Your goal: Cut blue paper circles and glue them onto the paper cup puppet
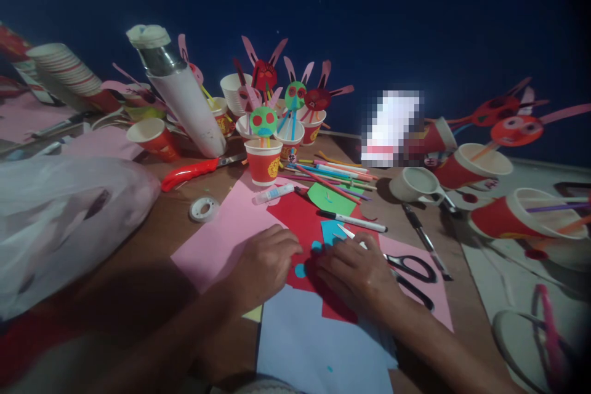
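Note:
My left hand [270, 260] rests over pink paper [215, 249] and the edge of red paper [289, 212], its fingers curled together; whatever they may pinch is hidden. Beside its fingertips lies a small blue paper circle [300, 271]. My right hand [353, 268] is bent over the red paper with closed fingers, and I cannot make out anything in them. Another blue piece [316, 246] sits between the two hands. Scissors [418, 269] lie partly behind my right hand, black handles to the right, blade tips over a blue paper scrap [330, 231].
Pale blue sheets [318, 345] lie nearest me. Beyond the hands are a marker [353, 220], a glue stick [273, 194], green paper [332, 198] and several pens. Paper cups [263, 163] with paper rabbit faces stand behind. A cutter knife [190, 173], tape roll [204, 209] and plastic bag [69, 221] are left.

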